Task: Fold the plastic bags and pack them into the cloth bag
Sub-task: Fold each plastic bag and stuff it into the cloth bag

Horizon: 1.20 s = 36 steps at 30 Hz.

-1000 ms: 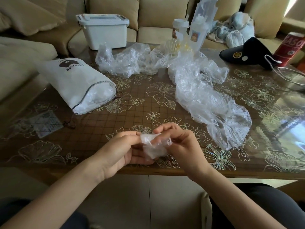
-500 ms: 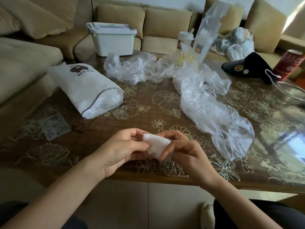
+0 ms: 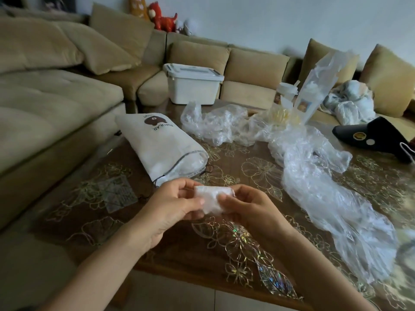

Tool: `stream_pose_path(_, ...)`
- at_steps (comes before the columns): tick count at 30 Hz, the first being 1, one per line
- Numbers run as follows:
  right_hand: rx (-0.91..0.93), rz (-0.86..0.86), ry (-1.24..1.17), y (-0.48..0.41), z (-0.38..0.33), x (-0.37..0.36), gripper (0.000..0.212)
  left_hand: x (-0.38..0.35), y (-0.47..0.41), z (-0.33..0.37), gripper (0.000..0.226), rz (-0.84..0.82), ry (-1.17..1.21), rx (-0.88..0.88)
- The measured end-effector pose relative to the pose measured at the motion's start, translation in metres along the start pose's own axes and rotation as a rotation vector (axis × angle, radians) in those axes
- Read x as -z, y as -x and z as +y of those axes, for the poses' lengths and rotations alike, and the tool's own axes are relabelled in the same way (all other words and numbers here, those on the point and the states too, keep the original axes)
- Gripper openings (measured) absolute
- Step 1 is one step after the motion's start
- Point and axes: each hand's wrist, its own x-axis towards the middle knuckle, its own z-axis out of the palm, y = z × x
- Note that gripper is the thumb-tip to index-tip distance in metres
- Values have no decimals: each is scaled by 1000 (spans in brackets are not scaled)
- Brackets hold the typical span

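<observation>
A person sits at a floral-patterned table (image 3: 89,221); both hands hold one small folded plastic bag (image 3: 212,199) in the air, just in front of the mouth of the white cloth bag (image 3: 161,144), which lies on its side. The left hand (image 3: 173,204) pinches the packet's left edge between thumb and fingers; the right hand (image 3: 249,208) pinches its right edge. To the right of the cloth bag and behind it, loose crumpled plastic bags (image 3: 314,176) sprawl, not yet folded. The packet looks nearly finished; to do this well, press the air out, tuck the loose end tight so the slippery film cannot spring open, then slide it into the cloth bag's drawstring mouth.
</observation>
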Motion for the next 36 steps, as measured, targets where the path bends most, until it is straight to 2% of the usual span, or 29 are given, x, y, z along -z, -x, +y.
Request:
stream_pose_path(2,-19,43,-17,-12,0,-7,16,10,-5,-1,22,85,-126,-95)
stream_pose_path(3,-36,88,-12,-20,2,-11,11,17,-7,-5,21,175,-277,-208)
stream_pose_path(5,-82,192,22,-32,5,-14,8,31,-13,-13,16,408,-748,-504)
stream_pose_path(6,-109,231,32,-36,5,-15,7,35,-17,-17,16,470,-959,-616)
stream_pose_path(8,-154,271,37,-43,4,-16,4,42,-28,-29,20,463,-1197,-694)
stream_pose_path(9,-169,276,39,-46,4,-18,3,45,-33,-34,24,430,-1246,-666)
stream_pose_path(11,-184,267,37,-48,3,-20,4,46,-40,-40,40,341,-1264,-574)
stream_pose_path(14,-180,221,-8,-50,2,-26,7,49,-45,-40,53,298,-1224,-574)
stream_pose_path(17,-145,177,-114,-56,-1,-38,9,52,-43,-32,58,255,-1094,-611)
stream_pose_path(21,-107,12,-263,-68,-7,-69,5,52,-32,-26,60,197,-773,-661)
stream_pose_path(24,-47,1,-186,-78,-6,-100,11,51,-22,-24,57,171,-668,-645)
stream_pose_path(27,-12,185,69,-90,6,-116,10,50,-15,-29,62,186,-719,-656)
stream_pose_path(30,-64,351,270,-101,20,-114,34,47,-8,-34,64,192,-808,-625)
stream_pose_path(32,-121,418,151,-106,17,-112,28,50,-9,-41,63,183,-856,-635)
stream_pose_path(33,-177,415,27,-107,8,-115,16,52,-11,-40,61,195,-872,-648)
stream_pose_path(34,-252,404,-97,-105,1,-113,18,55,-13,-44,59,200,-906,-633)
stream_pose_path(36,-297,192,-157,-94,-1,-110,26,61,-20,-52,55,230,-1100,-552)
